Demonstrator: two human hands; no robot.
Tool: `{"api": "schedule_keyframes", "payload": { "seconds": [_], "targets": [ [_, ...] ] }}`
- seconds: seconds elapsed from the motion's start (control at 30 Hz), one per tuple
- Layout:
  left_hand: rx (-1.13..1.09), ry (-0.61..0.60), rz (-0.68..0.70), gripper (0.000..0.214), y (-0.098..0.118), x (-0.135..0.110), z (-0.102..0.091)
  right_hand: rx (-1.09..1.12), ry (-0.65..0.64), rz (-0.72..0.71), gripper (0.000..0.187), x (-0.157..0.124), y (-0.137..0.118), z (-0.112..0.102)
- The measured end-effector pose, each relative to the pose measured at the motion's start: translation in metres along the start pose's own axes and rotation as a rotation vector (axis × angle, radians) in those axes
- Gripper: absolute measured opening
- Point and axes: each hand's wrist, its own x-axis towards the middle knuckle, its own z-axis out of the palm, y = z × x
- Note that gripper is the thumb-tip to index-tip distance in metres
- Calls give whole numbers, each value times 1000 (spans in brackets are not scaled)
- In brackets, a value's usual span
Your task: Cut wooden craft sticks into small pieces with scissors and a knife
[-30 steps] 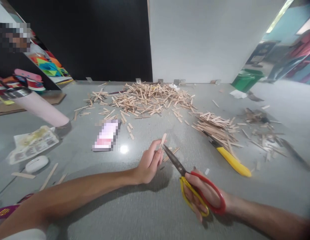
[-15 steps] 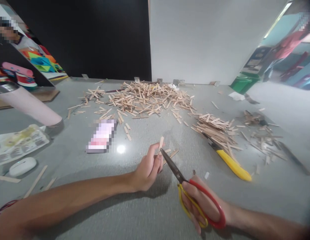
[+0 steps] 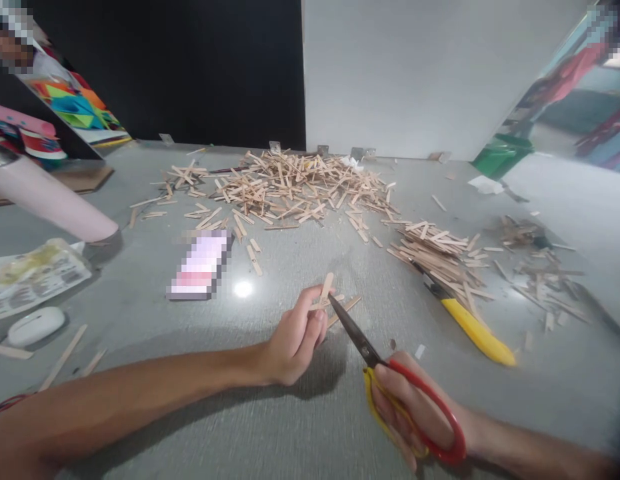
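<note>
My left hand pinches a short wooden stick upright just above the grey table. My right hand grips scissors with a red and a yellow handle. Their dark blades point up and left, and the tips touch the stick at my left fingertips. A few cut stick pieces lie on the table right behind the stick.
A big heap of wooden sticks lies at the back, a smaller pile to the right with a yellow-handled knife. A phone, a pink bottle, a paper sheet and a white case sit left. A green bin stands far right.
Both hands stay nearly where they were, with the stick and the scissors held together. The view has shifted slightly; the scissor tips remain at the stick.
</note>
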Motion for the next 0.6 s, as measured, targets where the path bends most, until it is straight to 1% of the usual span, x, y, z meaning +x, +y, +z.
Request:
{"api": "schedule_keyframes", "payload": {
  "seconds": [0.1, 0.17, 0.27, 0.4, 0.5, 0.6],
  "targets": [
    [-31, 39, -18, 38, 1, -1, 0, 96, -2, -11, 77, 3, 3, -2],
    [-19, 66, -6, 40, 1, 0, 0, 141, -11, -37, 77, 4, 6, -5],
    [58, 144, 13, 38, 2, 2, -2, 152, -23, -83, 77, 4, 11, -8],
    [75, 245, -51, 37, 2, 5, -5, 154, -10, -80, 77, 3, 16, -10],
    [57, 266, -91, 35, 1, 6, -4, 131, -54, -125, 74, 3, 13, -10],
    [54, 263, -106, 26, -1, 5, -2, 96, -121, -173, 71, 1, 8, -11]
  ]
}}
